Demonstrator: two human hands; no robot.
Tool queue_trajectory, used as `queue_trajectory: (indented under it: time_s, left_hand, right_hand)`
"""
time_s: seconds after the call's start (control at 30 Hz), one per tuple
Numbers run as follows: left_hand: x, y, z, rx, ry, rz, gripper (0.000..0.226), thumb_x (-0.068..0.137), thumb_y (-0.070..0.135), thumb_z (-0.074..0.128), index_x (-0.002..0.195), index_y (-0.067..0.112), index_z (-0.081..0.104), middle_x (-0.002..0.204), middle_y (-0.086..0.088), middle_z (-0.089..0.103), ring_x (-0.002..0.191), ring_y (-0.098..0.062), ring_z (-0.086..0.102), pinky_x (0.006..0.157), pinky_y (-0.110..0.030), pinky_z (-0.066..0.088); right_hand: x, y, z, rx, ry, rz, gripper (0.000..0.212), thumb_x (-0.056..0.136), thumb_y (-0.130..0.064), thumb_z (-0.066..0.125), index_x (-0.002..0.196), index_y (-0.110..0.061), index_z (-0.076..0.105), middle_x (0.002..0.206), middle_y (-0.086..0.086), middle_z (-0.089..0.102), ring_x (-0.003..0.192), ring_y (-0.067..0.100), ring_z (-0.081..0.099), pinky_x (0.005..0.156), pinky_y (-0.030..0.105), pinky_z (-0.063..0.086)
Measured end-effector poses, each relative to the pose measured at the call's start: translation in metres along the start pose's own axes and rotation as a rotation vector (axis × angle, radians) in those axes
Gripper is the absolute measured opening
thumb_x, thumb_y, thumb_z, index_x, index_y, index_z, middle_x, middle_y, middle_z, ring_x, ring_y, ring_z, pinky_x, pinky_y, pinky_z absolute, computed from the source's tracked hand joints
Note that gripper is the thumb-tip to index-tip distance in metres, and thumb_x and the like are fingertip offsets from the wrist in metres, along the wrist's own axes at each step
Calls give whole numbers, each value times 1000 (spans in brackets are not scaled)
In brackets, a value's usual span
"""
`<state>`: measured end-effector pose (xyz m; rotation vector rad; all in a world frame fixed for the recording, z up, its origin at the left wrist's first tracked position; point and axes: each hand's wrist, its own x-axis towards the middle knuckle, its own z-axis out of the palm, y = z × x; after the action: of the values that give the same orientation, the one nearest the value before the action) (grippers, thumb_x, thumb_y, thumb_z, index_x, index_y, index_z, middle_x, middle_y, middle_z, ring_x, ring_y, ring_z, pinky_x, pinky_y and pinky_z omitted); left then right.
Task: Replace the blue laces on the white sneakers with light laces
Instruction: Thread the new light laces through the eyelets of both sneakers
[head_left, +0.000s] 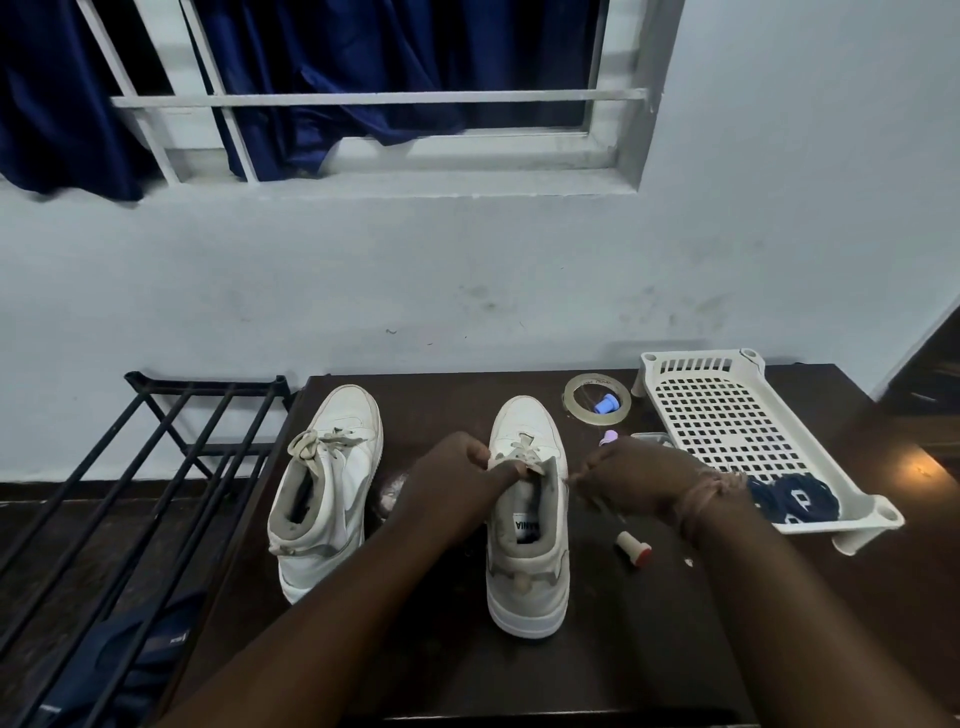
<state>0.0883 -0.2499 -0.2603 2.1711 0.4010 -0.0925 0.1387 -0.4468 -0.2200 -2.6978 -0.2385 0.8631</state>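
Two white sneakers are standing on the dark surface (649, 623), long axes running away from the person, toes pointing toward the wall. The left sneaker (327, 488) is sitting laced with a light lace. The left hand (457, 473) is pinching the light lace (524, 452) over the right sneaker (527, 519); the right hand (634, 478) is gripping a lace end just beside it. Blue laces (795, 499) are lying in the white basket (727, 415).

Just one wide-angle cam on your head, looking forward and down at the tabletop (649, 649) from close up, wall and window filling the frame's upper half.
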Motion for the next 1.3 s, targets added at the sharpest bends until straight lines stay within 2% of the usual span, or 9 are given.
queue_trajectory:
  time_s: [0.1, 0.2, 0.4, 0.5, 0.77, 1.0, 1.1, 1.2, 1.3]
  left_hand:
    - [6, -2, -3, -170, 82, 22, 43, 66, 51, 84, 94, 30, 61, 78, 6, 69, 73, -16, 70, 79, -49, 61]
    - [10, -4, -4, -150, 176, 104, 33, 70, 39, 87, 93, 32, 64, 85, 8, 65, 79, -12, 66, 80, -48, 59]
    - [13, -5, 1, -242, 143, 108, 22, 74, 32, 85, 90, 30, 70, 88, 7, 72, 78, -10, 72, 80, -50, 61]
    - [15, -7, 2, -247, 116, 99, 18, 76, 34, 83, 89, 29, 71, 86, 5, 73, 77, -13, 72, 81, -50, 61]
    - [15, -9, 0, -262, 85, 73, 21, 73, 41, 78, 87, 27, 73, 80, 5, 73, 75, -13, 71, 79, -45, 62]
    - [10, -7, 0, -170, -4, 88, 31, 75, 53, 63, 79, 24, 73, 68, 9, 71, 62, -13, 65, 76, -40, 57]
    - [8, -4, -1, -117, -32, 68, 35, 78, 55, 58, 79, 22, 70, 68, 9, 70, 66, -14, 65, 78, -38, 56]
    - [11, -4, -3, 18, -72, 21, 38, 90, 49, 52, 74, 16, 62, 71, 4, 67, 70, -19, 62, 75, -35, 52]
    - [7, 0, -5, -5, -187, -38, 41, 95, 50, 46, 78, 18, 65, 75, -2, 63, 72, -21, 56, 78, -40, 53]
  right_hand:
    - [-10, 11, 2, -321, -88, 161, 37, 105, -15, 43, 137, -1, 54, 142, 11, 53, 129, 27, 52, 104, 28, 40]
    - [-2, 30, 14, -378, -74, 162, 28, 94, -21, 61, 118, -8, 68, 122, 12, 67, 108, 24, 65, 91, 31, 53]
    - [8, 6, 6, 179, 88, -108, 1, 89, -22, 69, 89, -21, 68, 80, -2, 66, 68, 13, 61, 65, 24, 51]
    - [7, -1, 8, 242, 117, -159, 23, 89, -18, 70, 67, -23, 64, 68, -5, 63, 66, 13, 61, 70, 29, 54]
    - [16, 32, 18, -134, 267, 170, 18, 88, -21, 64, 104, -13, 62, 112, 10, 65, 106, 26, 64, 89, 30, 49]
    - [11, 4, 8, 171, 151, -179, 6, 84, -18, 76, 85, -16, 71, 77, -7, 63, 74, 8, 59, 64, 16, 44]
    - [13, 5, 9, 91, 231, -152, 16, 88, -18, 69, 72, -14, 72, 75, -2, 68, 74, 12, 63, 66, 21, 47]
    - [9, 13, 2, -120, 235, -53, 25, 94, -24, 63, 98, -2, 73, 96, 9, 70, 96, 24, 65, 80, 26, 47]
    - [7, 19, 1, -55, 171, -69, 28, 95, -33, 61, 81, -11, 71, 81, -1, 60, 79, 15, 59, 68, 24, 43]
